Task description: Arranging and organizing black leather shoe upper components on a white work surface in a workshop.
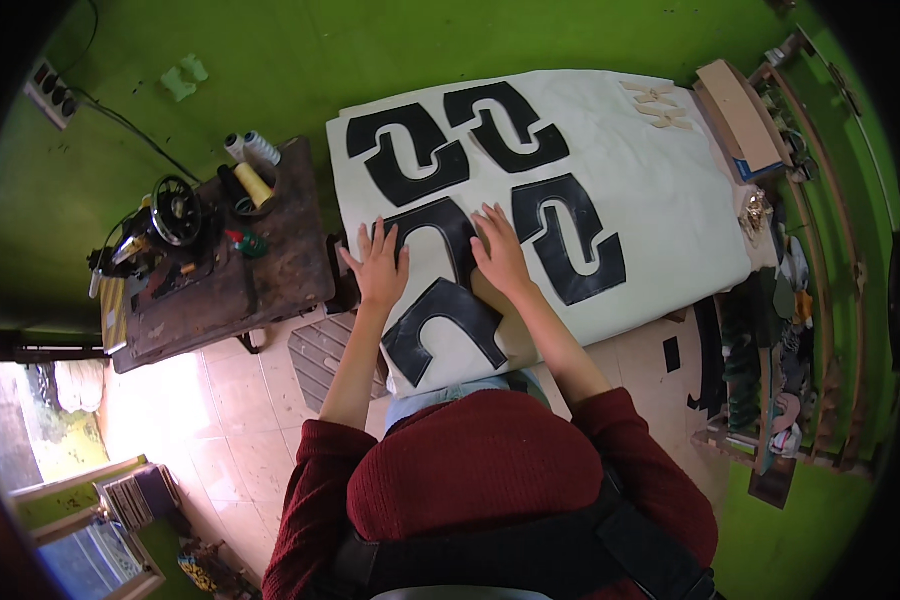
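My left hand lies with fingers spread on the left end of a black, curved, leather-like piece. At its right end rests my right hand, fingers stretched out and palm down. Neither hand grips anything. Closer to my body is a second black arched piece, its opening toward me. Similar black pieces lie in interlocked pairs: one pair at the far left, another pair beside it, and a third pair right of my right hand. All lie on a white sheet covering the table.
A sewing machine stands on a worn wooden table at left, with thread cones and a green bottle. Small beige strips and a cardboard box are at the far right. A cluttered rack lines the right wall.
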Available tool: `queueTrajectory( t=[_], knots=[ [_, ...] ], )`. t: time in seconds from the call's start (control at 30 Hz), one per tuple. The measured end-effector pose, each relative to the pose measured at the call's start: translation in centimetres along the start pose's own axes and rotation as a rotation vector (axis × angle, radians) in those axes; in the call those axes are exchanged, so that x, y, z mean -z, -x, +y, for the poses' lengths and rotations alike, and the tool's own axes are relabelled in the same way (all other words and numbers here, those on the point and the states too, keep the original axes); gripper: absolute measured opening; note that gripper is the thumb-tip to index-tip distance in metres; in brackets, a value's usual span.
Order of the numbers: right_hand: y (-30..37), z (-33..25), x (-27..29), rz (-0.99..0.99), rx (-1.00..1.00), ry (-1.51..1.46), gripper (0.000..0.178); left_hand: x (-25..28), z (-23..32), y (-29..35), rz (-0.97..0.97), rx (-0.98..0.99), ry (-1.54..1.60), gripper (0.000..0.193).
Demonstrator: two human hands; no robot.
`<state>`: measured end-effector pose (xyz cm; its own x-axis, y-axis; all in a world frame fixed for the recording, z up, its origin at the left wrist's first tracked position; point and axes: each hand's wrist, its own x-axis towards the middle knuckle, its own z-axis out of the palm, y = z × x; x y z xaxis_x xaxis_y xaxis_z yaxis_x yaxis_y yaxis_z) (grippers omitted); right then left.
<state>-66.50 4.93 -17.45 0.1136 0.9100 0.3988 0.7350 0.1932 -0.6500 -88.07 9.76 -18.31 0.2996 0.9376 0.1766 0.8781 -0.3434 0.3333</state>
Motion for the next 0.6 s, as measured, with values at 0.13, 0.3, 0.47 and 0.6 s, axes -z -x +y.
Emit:
queueTrajectory(
  t=[0.13, 0.3, 0.47, 0.6],
  knots=[
    [0.7, 2.4, 3.8, 0.167, -0.094, 0.030, 0.035, 1.2, 1.1, -0.5, 0.070, 0.029, -0.022, 0.038],
    [1.5, 9.3, 8.2, 0.289, -0.259, 0.236, 0.039, 1.1, 5.6, -1.0, 0.139, -0.054, 0.067, 0.033],
    [1.0, 13.5, 10.4, 0.189, -0.373, 0.407, 0.057, -1.6, 11.7, -1.5, -0.039, -0.206, 0.443, 0.036],
    [0.2, 12.9, 10.6, 0.069, -0.492, 0.425, 0.060, -3.2, 16.6, -1.5, -0.175, -0.106, 0.403, 0.053]
  ],
)
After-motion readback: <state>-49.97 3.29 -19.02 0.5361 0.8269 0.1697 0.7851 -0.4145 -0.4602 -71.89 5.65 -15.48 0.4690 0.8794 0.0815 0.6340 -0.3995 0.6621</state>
